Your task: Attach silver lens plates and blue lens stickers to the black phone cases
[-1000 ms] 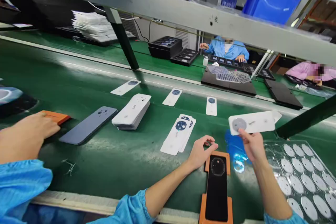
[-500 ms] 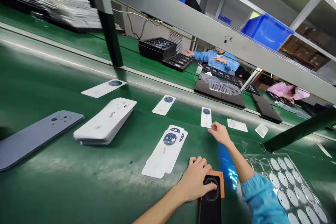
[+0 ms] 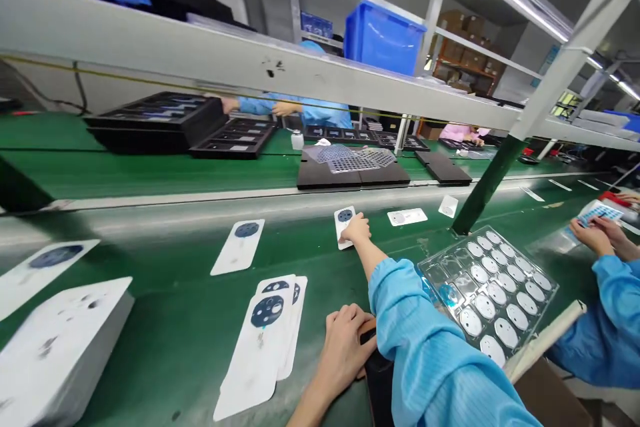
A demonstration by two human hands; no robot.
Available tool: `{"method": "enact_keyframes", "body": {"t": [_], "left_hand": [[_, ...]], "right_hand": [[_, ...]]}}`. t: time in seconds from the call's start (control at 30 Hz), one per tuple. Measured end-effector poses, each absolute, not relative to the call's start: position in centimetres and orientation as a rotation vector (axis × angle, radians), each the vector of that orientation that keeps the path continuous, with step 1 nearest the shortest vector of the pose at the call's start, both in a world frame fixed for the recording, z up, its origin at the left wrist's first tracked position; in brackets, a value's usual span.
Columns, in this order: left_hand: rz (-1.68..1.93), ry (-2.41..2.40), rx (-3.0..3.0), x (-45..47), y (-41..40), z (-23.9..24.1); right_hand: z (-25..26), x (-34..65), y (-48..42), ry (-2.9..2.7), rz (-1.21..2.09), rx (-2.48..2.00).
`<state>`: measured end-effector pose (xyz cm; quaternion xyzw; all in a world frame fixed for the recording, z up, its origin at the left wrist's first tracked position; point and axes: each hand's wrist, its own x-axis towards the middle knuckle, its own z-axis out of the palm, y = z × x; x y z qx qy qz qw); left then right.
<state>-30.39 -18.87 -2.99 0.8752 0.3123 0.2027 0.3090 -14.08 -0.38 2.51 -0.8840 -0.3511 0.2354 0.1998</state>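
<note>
My right hand (image 3: 356,229) reaches forward over the bench, its fingers closed at the right edge of a white phone back sheet (image 3: 345,217) with a dark camera circle. The sheet lies on the green surface. Near the front, my left hand (image 3: 345,343) is curled over the end of a black phone-shaped block (image 3: 379,383) with an orange-brown edge (image 3: 368,327). My right sleeve hides much of that block. Left of this hand lies a small overlapping pile of similar white sheets (image 3: 255,347).
A thick stack of white panels (image 3: 55,353) stands at left. A clear tray of white discs (image 3: 495,293) lies right of my sleeve, beside a green post (image 3: 487,190). At far right, a co-worker's hands (image 3: 595,233) hold a blue-dotted sheet. Black trays (image 3: 155,123) sit behind the rail.
The view has swung right, bringing the co-worker's hands in. My right hand has moved farther onto the white sheet's edge. My left hand stays at the black block.
</note>
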Motion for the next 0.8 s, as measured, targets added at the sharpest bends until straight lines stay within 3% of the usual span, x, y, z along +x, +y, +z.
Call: {"method": "enact_keyframes", "body": {"t": [0.3, 0.5, 0.57, 0.7, 0.8], "left_hand": [[0.564, 0.821, 2.266, -30.5, -18.4, -3.8], [1.479, 0.946, 2.398, -30.9, -19.5, -1.1], [1.320, 0.823, 2.621, -31.0, -20.2, 0.8], [0.580, 0.490, 2.595, -30.9, -20.8, 2.6], [0.597, 0.754, 2.167, -31.3, -20.0, 2.2]], "right_hand": [[7.0, -9.9, -9.6, -1.363, 0.691, -1.995], [8.3, -9.0, -24.7, -1.648, 0.573, -1.776], [8.0, -9.6, -29.1, -1.833, 0.569, -1.696], [6.7, -8.7, -34.1, -2.044, 0.429, -1.613], [4.2, -5.3, -35.2, -1.803, 0.206, -1.847]]}}
